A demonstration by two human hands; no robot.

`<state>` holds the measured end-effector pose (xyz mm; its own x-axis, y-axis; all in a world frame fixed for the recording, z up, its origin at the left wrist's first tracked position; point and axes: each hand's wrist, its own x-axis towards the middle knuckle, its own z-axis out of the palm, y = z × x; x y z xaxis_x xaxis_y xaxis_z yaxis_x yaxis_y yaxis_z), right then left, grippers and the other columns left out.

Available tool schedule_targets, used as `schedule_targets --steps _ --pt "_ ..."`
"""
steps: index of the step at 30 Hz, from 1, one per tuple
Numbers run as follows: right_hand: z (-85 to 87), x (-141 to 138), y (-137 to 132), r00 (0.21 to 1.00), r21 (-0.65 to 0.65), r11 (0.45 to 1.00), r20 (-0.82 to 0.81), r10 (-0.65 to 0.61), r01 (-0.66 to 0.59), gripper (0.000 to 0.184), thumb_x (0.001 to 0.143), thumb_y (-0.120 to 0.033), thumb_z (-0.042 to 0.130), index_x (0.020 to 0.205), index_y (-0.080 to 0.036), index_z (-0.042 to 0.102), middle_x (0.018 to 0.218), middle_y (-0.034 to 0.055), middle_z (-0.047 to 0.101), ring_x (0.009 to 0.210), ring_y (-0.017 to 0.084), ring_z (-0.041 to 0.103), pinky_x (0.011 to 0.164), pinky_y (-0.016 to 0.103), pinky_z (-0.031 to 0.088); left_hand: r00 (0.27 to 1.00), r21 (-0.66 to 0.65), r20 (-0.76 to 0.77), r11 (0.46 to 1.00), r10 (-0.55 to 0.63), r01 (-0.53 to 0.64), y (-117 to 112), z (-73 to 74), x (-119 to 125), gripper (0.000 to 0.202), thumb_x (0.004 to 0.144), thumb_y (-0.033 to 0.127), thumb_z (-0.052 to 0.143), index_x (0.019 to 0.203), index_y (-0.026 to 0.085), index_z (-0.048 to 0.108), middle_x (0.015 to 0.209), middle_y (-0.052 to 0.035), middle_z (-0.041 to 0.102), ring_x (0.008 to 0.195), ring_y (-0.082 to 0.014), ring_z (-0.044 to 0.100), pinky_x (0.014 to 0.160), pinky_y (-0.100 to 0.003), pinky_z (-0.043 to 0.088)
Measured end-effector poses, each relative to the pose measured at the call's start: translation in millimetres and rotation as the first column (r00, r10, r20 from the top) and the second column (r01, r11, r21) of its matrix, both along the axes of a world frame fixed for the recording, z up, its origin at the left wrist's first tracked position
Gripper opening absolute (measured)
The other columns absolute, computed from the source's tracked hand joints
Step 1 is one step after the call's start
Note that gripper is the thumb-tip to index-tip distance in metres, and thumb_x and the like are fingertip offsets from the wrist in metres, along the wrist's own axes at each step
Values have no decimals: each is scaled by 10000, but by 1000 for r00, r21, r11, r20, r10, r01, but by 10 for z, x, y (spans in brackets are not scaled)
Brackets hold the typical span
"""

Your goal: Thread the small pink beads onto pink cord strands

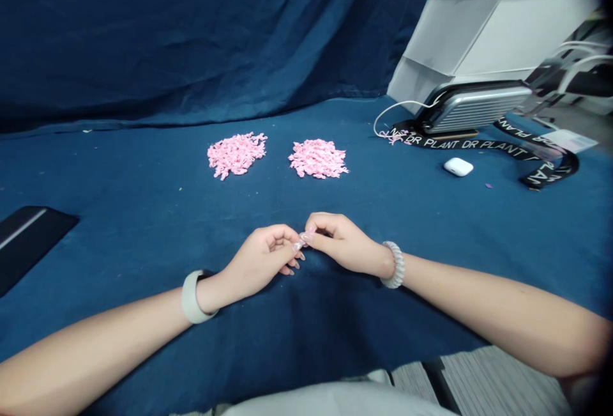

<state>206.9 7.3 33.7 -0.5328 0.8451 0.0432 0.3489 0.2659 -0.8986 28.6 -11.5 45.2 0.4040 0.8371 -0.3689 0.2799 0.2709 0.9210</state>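
Both hands meet at the fingertips above the blue cloth (158, 211). My left hand (261, 256) is closed in a pinch, thumb against forefinger, with a pale band on its wrist. Opposite it, my right hand (342, 243) pinches at the same spot; a coiled grey band circles that wrist. Whatever lies between the fingertips is too small and too covered to name. Beyond the hands are two heaps of small pink pieces, a left heap (236, 154) and a right heap (318, 158), a short gap apart.
At the right a silver ribbed case (479, 109) stands with a white cable, and a black lettered strap (460, 144) curls around it. A white earbud case (458, 167) lies nearer. A dark flat object (33, 240) rests at the left edge. Blue fabric (191, 39) hangs behind.
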Motion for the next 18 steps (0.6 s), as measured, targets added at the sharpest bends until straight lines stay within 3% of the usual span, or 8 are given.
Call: schedule_targets --steps 8,18 --pt "-32 17 10 997 17 999 -67 49 -48 252 814 -302 514 662 -100 518 671 4 490 626 48 415 604 170 334 1000 14 1 1000 -12 12 -2 -11 -22 260 761 370 552 836 121 534 733 -9 593 628 -55 587 549 -136 489" --pt "-54 23 -5 994 -149 989 -111 0 -17 330 663 -407 674 755 -100 592 712 19 560 629 51 468 598 164 394 999 10 27 1000 24 -24 5 1 -16 230 772 339 536 765 112 501 638 6 577 559 -46 570 524 -136 480"
